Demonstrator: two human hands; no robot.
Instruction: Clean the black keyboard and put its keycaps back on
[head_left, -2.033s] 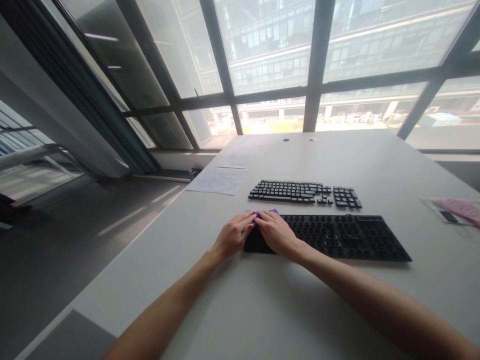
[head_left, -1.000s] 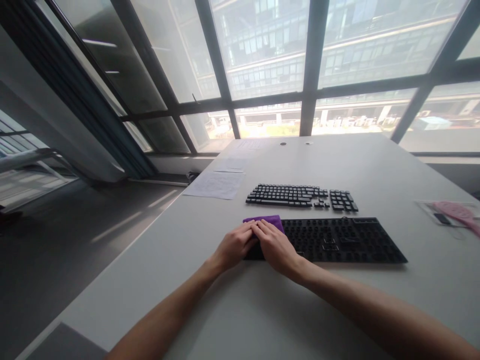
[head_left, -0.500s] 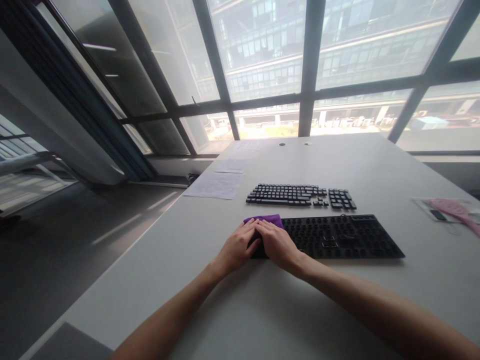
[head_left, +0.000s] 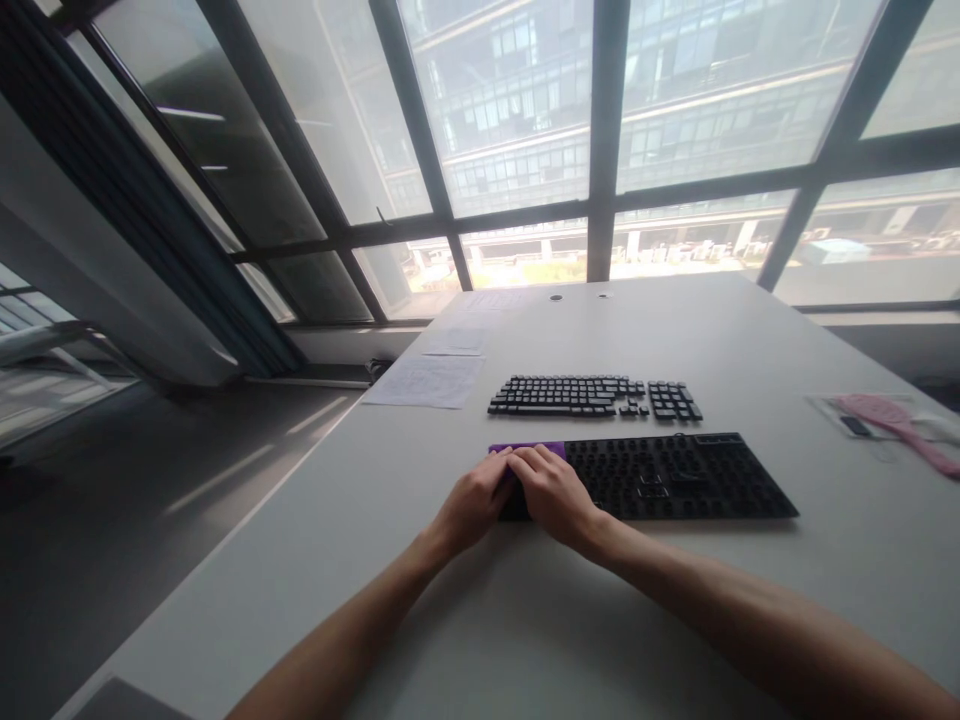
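A black keyboard base (head_left: 712, 485), its keycaps off, lies on the white desk in front of me. Its left end is partly covered by a folded purple cloth (head_left: 553, 448). My left hand (head_left: 474, 496) and my right hand (head_left: 551, 490) meet on that cloth, fingers bent over it and pressing down, with the fingertips partly hidden. Right fingers overlap the left ones. Behind the base, loose black keycaps (head_left: 559, 393) are laid out in keyboard order, with the number-pad keycaps (head_left: 673, 400) in a separate group at the right.
Sheets of paper (head_left: 427, 381) lie along the desk's left side. At the right are a pink brush-like tool (head_left: 885, 412) and a clear packet with a small dark item (head_left: 855, 427). Tall windows (head_left: 517, 110) stand beyond the far edge.
My fingers have bent more over the cloth, and the cloth's visible part is smaller. The whole view has shifted slightly. Keyboard base and keycaps stay in place.
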